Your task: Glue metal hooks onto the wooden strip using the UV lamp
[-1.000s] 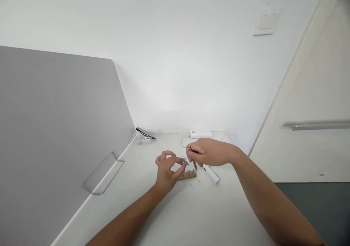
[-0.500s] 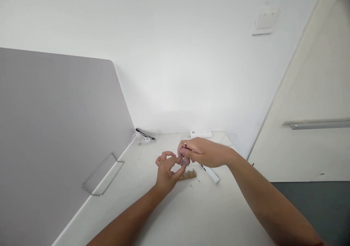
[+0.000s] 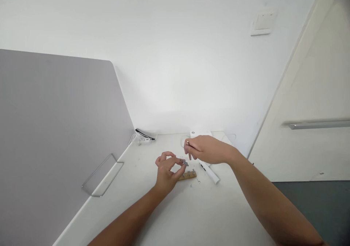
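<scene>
My left hand (image 3: 167, 167) is closed in a pinch, thumb against forefinger, on a small grey metal piece (image 3: 185, 163) whose exact kind I cannot make out. Up and to the right, my right hand (image 3: 203, 149) has its fingers curled around a thin tool, of which only the shiny end (image 3: 187, 143) shows clearly. A gap separates that hand from the metal piece. Below the left fingertips lies a small wooden block (image 3: 188, 176) with several metal bolts standing in it; the left hand hides its left end.
A slim white device (image 3: 210, 173) lies right of the block. Small grey bits (image 3: 198, 181) are scattered nearby. At the wall are a white box (image 3: 194, 132) and a clear tray (image 3: 147, 134) with cables. A wire frame (image 3: 103, 175) stands at the grey partition (image 3: 57, 129).
My right hand has pulled away from the left fingers, moving slightly right and up with the thin tool. The left hand keeps its place and its pinch.
</scene>
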